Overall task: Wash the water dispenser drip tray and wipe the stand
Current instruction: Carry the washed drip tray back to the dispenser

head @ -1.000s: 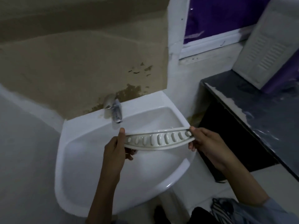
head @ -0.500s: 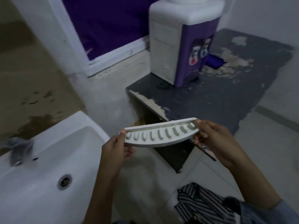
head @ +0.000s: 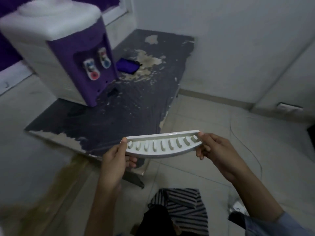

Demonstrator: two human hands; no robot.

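Observation:
I hold a white curved drip tray [head: 162, 147] with a row of slots level in front of me, over the floor just off the stand's near corner. My left hand [head: 115, 160] grips its left end and my right hand [head: 216, 154] grips its right end. The purple and white water dispenser [head: 68, 53] sits on the far left of the dark stand [head: 119, 116], whose top is peeled and stained. A purple cloth [head: 127, 66] lies on the stand to the right of the dispenser.
A grey wall stands behind and right of the stand. Pale floor tiles spread to the right, with a thin cable [head: 245, 147] across them. Striped fabric [head: 184, 206] shows at the bottom, below my hands.
My view has swung right from the sink to the stand and dispenser. Both hands have carried the drip tray away from the basin toward the stand.

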